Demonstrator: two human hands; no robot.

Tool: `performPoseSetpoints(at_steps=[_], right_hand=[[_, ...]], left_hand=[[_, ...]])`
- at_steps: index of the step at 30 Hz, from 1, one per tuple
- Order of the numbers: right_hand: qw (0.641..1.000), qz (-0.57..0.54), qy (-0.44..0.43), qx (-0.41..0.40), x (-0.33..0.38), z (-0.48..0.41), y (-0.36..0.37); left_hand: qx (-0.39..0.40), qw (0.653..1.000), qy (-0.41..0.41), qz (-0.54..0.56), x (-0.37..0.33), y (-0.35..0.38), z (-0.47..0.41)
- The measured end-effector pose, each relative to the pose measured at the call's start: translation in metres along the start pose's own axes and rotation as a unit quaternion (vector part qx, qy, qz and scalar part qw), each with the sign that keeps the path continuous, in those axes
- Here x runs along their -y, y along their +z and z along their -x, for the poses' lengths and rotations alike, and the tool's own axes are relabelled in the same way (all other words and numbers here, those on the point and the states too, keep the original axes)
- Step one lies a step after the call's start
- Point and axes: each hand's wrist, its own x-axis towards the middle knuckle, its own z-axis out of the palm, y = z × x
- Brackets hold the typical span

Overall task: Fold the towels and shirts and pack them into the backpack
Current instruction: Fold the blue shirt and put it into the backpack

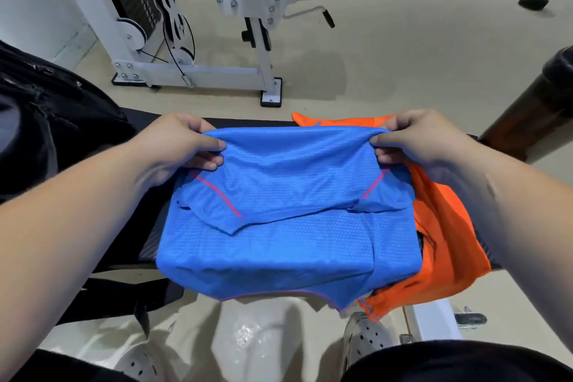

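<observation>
The person is standing over a black bench (130,236) with a blue shirt (288,226) lying across it. The left hand (176,146) is pinching the shirt's far left corner, thumb on top and fingers curled under the cloth. The right hand (418,139) is gripping the far right corner in the same way, so both hands are closed on the fabric and holding the far edge raised between them. The upper part of the shirt is lying doubled over its lower part, with the sleeves and their pink seams showing on the folded layer. The shirt's near hem is hanging over the bench's front edge. An orange shirt (446,226) is lying crumpled just beside the blue one on its right, partly under it, and is also drooping over the near edge. A black backpack (46,108) is sitting at the left end of the bench, apart from the shirts; whether it is open cannot be told. Behind the bench a white weight machine (192,71) is standing on the pale floor (403,65). Below the bench, the person's perforated grey shoes (366,338) are showing.
</observation>
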Motion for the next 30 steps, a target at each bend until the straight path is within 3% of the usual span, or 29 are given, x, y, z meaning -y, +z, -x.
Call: performPoseSetpoints(at_steps=[3, 7, 15, 21, 25, 30], right_hand=[[0.997, -0.076, 0.021, 0.011, 0.006, -0.002, 0.001], [0.996, -0.086, 0.016, -0.018, 0.024, -0.019, 0.005], [0.984, -0.004, -0.093, -0.155, 0.068, -0.051, -0.001], [0.983, -0.008, -0.132, -0.129, 0.053, -0.01, -0.002], [0.987, 0.013, -0.135, -0.088, 0.025, 0.034, 0.001], [0.983, 0.096, -0.121, -0.094, -0.012, 0.064, 0.007]], left_hand=[[0.001, 0.998, -0.003, 0.058, -0.002, -0.003, -0.007], [-0.034, 0.998, 0.015, 0.048, -0.016, -0.005, -0.025], [-0.125, 0.979, 0.159, -0.031, -0.077, -0.016, -0.057], [-0.118, 0.972, 0.188, -0.078, -0.056, -0.018, -0.008], [-0.105, 0.95, 0.202, -0.216, -0.022, -0.027, 0.037], [-0.074, 0.945, 0.174, -0.266, 0.013, -0.021, 0.075]])
